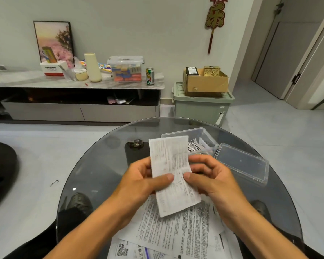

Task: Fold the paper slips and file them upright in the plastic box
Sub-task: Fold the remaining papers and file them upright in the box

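Your left hand [144, 181] and right hand [209, 176] both pinch one printed slip [173, 174], thumbs on its face, fingers curled behind, holding it above the glass table [94, 165]. Just beyond stands the open box [207, 134] with slips filed upright inside. More papers [176, 234] lie below your wrists.
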Motion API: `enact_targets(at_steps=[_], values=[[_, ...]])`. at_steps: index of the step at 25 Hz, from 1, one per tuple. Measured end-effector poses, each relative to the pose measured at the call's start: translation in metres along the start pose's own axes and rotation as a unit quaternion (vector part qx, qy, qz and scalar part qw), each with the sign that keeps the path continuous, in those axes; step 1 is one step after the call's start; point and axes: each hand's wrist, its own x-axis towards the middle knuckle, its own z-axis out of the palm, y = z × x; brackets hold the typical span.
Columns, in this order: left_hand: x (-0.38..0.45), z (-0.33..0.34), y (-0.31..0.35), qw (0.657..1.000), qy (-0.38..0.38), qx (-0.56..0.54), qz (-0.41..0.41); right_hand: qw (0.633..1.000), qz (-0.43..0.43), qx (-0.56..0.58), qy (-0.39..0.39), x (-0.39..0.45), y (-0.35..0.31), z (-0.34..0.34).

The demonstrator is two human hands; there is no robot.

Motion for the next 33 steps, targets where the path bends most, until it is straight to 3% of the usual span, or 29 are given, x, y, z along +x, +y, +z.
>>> enact_targets(at_steps=[2, 4, 6, 10, 12, 14, 17, 20, 22, 26, 29, 33], values=[[0.001, -0.003, -0.003, 1.000, 0.028, 0.015, 0.002, 0.998, -0.021, -0.064, 0.007, 0.000, -0.001, -0.001], [0.002, -0.002, -0.004, 0.999, 0.031, 0.035, 0.014, 0.997, -0.005, -0.064, -0.043, -0.002, -0.005, 0.001], [0.002, 0.000, -0.003, 0.997, 0.044, 0.042, 0.038, 0.997, 0.014, -0.044, -0.066, -0.003, -0.009, 0.002], [0.005, -0.007, -0.004, 0.994, 0.001, -0.085, 0.064, 0.997, 0.033, 0.062, -0.027, -0.001, -0.009, -0.005], [0.004, -0.006, -0.004, 0.997, 0.010, -0.034, 0.075, 0.992, 0.051, 0.110, -0.043, 0.001, -0.010, -0.010], [0.005, -0.003, -0.007, 0.995, 0.053, 0.040, 0.073, 0.992, 0.065, 0.085, -0.066, 0.001, -0.011, -0.013], [0.006, -0.004, -0.008, 0.994, 0.087, 0.012, 0.060, 0.997, 0.050, 0.023, -0.048, 0.000, -0.007, -0.011], [0.006, -0.003, -0.009, 0.996, 0.052, -0.074, -0.008, 0.999, 0.012, 0.035, 0.002, -0.001, -0.004, -0.005], [0.004, 0.002, -0.011, 0.998, 0.033, -0.021, -0.042, 0.999, 0.003, 0.037, 0.021, -0.001, -0.004, -0.003], [0.005, 0.002, -0.013, 0.994, 0.105, -0.001, -0.008, 0.997, 0.047, -0.027, -0.056, -0.004, 0.001, 0.004], [0.004, 0.002, -0.013, 0.993, 0.112, 0.020, 0.012, 0.997, 0.050, -0.051, -0.030, -0.006, 0.007, 0.009], [0.002, 0.007, -0.015, 0.995, 0.094, 0.029, 0.031, 0.997, 0.068, 0.004, -0.020, -0.005, 0.011, 0.011]])
